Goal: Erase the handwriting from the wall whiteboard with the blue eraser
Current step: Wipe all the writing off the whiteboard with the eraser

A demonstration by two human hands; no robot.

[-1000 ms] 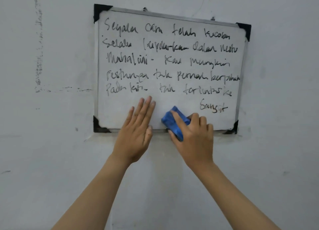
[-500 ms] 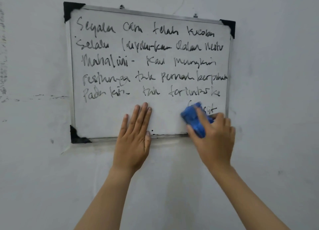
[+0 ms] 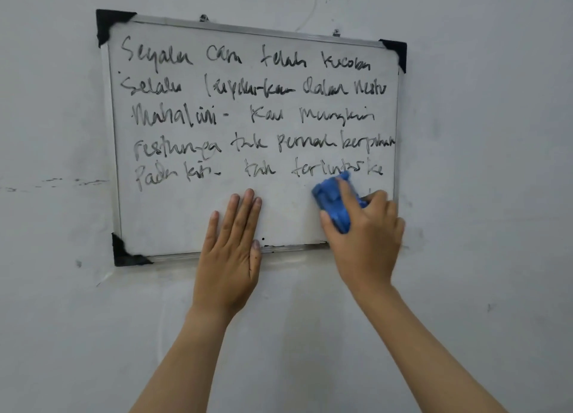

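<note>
A small whiteboard (image 3: 173, 214) with a metal frame and black corner caps hangs on the wall. Several rows of black handwriting (image 3: 248, 115) cover its upper and middle part. My right hand (image 3: 367, 236) presses the blue eraser (image 3: 330, 202) against the board's lower right, just under the last full row; its upper edge touches that row. The single word that stood at the lower right is hidden or wiped. My left hand (image 3: 231, 257) lies flat, fingers together, on the board's bottom edge, left of the eraser.
The board hangs on a pale grey painted wall (image 3: 480, 164) with scuff marks at the left (image 3: 62, 183). Two small hooks (image 3: 203, 18) hold the top frame. A few black specks (image 3: 263, 239) sit near the bottom frame.
My right hand has carried the eraser from the bottom middle to the lower right and up over the lone word there, which no longer shows. My left hand has stayed flat on the bottom edge.
</note>
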